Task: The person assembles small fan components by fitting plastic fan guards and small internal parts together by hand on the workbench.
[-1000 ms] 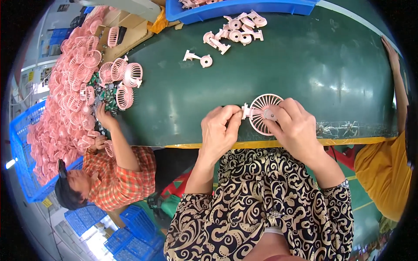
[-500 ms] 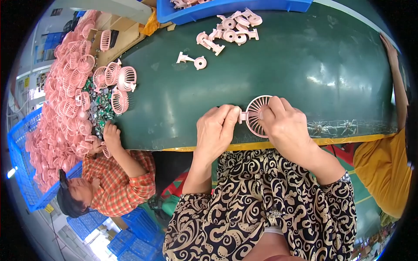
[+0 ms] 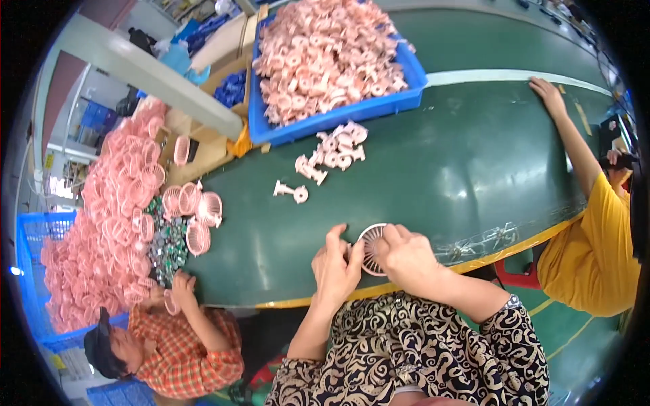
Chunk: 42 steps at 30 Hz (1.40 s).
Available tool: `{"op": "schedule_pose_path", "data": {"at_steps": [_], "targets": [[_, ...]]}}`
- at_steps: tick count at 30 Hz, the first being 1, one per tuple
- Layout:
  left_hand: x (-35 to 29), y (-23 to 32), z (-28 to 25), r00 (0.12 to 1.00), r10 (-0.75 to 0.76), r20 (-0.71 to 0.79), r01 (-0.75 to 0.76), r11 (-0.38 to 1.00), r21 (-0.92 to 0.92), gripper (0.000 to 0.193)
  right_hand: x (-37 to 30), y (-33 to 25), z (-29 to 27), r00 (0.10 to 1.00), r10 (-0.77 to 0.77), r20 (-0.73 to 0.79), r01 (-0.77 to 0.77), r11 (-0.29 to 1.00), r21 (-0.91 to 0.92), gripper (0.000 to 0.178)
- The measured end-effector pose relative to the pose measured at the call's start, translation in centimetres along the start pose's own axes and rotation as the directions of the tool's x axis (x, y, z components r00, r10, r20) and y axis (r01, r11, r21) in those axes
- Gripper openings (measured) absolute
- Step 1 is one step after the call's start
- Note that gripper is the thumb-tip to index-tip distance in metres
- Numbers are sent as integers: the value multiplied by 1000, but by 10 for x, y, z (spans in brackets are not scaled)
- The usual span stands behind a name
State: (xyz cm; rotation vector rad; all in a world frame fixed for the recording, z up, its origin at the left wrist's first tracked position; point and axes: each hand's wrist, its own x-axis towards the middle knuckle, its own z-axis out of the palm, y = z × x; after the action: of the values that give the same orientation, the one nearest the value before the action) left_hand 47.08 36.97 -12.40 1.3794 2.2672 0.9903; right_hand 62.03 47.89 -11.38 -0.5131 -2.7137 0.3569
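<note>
My right hand (image 3: 409,256) is closed on a pink round fan grille (image 3: 372,250) with thin radial ribs, above the green table near its yellow-taped edge. The fingers cover the grille's right side and part of its middle. Beside the grille's left rim is my left hand (image 3: 333,271), thumb and forefinger apart. The left thumb tip is close to the rim; whether it touches cannot be made out. Farther off on the table lie several small pale pink parts (image 3: 336,149), each with a ring and a short arm, and a single one (image 3: 291,191) nearer me.
A blue tray (image 3: 349,120) heaped with pink parts stands at the back. Left, pink fan grilles (image 3: 115,223) form a tall pile beside small green circuit boards (image 3: 169,250). A co-worker in a checked shirt (image 3: 189,355) works there; another in yellow (image 3: 582,260) is at the right.
My view has tilted up, bringing the whole blue tray into sight. The left thumb and forefinger have spread from their pinch on the grille's short stem, while my right hand keeps hold.
</note>
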Motion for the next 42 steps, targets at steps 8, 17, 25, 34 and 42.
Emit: {"op": "schedule_pose_path", "data": {"at_steps": [8,17,25,34,42], "targets": [[6,4,-12,978,-176,114,177,984,1,63,0,-1,7,999,-18,44,21,997,-75,18],[31,-6,-18,982,-88,169,116,978,-170,42,13,7,4,997,75,8,-75,997,25,15],[33,-12,-23,917,-171,360,273,927,-256,41,10,3,-1,996,78,33,-82,989,124,16],[23,-23,1,962,-237,138,274,814,-512,37,15,-14,-7,995,7,-102,7,991,137,17],[23,-14,1,971,-237,36,230,878,-420,34,20,-11,8,994,2,-111,18,984,175,12]]}}
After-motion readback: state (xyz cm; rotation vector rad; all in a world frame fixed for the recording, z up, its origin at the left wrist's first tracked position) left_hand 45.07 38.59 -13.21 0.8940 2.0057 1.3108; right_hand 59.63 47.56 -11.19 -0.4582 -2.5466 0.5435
